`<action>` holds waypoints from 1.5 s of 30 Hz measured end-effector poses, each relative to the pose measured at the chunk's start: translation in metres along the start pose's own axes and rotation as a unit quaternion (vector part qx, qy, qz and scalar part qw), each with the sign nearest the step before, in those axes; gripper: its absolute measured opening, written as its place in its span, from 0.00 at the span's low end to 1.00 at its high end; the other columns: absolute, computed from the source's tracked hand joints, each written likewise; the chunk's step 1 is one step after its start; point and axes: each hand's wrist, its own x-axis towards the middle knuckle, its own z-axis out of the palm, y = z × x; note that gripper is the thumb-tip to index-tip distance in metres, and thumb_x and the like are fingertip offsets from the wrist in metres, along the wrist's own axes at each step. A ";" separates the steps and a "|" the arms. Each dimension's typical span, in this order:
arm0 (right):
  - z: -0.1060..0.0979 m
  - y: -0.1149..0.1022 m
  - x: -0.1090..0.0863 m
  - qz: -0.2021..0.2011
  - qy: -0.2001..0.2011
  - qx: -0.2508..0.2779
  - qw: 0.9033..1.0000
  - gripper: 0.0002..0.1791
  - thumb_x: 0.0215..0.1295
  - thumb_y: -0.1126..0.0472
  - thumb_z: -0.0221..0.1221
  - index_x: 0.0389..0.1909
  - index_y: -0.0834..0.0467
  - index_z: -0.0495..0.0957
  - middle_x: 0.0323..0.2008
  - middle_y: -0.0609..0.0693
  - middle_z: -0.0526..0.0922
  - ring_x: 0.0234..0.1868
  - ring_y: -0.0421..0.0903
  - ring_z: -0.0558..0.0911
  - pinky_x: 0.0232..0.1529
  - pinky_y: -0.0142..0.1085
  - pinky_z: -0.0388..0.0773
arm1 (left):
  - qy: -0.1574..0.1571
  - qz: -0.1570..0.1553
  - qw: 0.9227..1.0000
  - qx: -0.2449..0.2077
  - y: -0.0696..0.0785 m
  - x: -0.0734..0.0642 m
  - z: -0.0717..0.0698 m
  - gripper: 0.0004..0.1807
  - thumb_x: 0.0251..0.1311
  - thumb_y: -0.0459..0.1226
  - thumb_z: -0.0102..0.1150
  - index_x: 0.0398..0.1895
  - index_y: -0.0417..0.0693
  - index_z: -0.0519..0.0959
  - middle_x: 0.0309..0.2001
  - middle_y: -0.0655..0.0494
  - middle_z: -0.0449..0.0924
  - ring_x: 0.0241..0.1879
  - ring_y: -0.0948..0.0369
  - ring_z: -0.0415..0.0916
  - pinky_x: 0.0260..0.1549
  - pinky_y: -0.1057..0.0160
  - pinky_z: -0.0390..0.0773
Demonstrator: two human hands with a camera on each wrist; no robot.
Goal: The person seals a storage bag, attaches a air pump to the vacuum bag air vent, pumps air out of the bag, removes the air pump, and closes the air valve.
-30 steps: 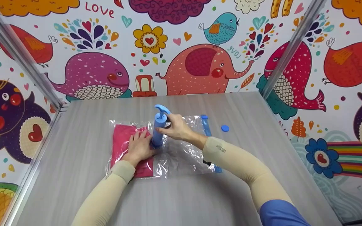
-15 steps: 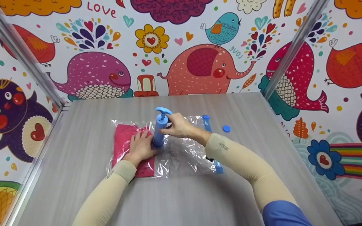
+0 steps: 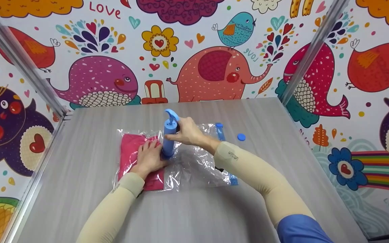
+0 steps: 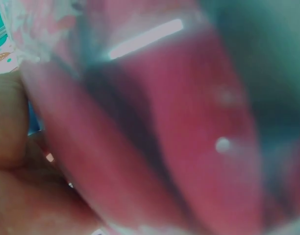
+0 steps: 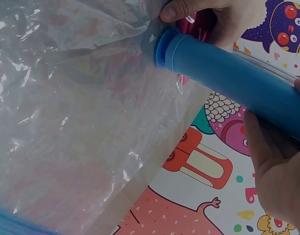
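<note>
A blue hand pump [image 3: 169, 139] stands nearly upright, leaning slightly, on a clear plastic bag [image 3: 198, 168]. My right hand [image 3: 189, 131] grips the upper part of its barrel, just below the T-shaped handle [image 3: 171, 114]. In the right wrist view the pump's flared base [image 5: 165, 48] meets the plastic. My left hand [image 3: 149, 157] rests with spread fingers on the bag's left part, over folded pink cloth [image 3: 128, 148]; its thumb [image 5: 174, 12] lies next to the base. The left wrist view shows pink cloth [image 4: 199, 122] through shiny plastic, blurred.
A round blue cap [image 3: 241, 137] lies on the grey wood-grain table [image 3: 187, 216], right of the bag. A blue zip strip [image 3: 219, 131] runs along the bag's right edge, partly behind my right forearm. Printed cartoon walls [image 3: 160, 67] enclose the table's back and sides.
The pump's handle has turned and sits slightly higher and further left in the head view. My right hand has shifted a little left with it. My left hand stays in place.
</note>
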 end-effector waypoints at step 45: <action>-0.007 -0.016 0.006 0.044 -0.025 0.047 0.998 0.36 0.59 0.42 0.82 0.60 0.58 0.83 0.54 0.57 0.94 0.58 0.55 0.92 0.62 0.48 0.92 | 0.256 0.017 0.951 -0.172 0.027 0.008 -0.018 0.26 0.55 0.50 0.83 0.51 0.44 0.90 0.46 0.42 0.94 0.49 0.41 0.90 0.52 0.38 0.87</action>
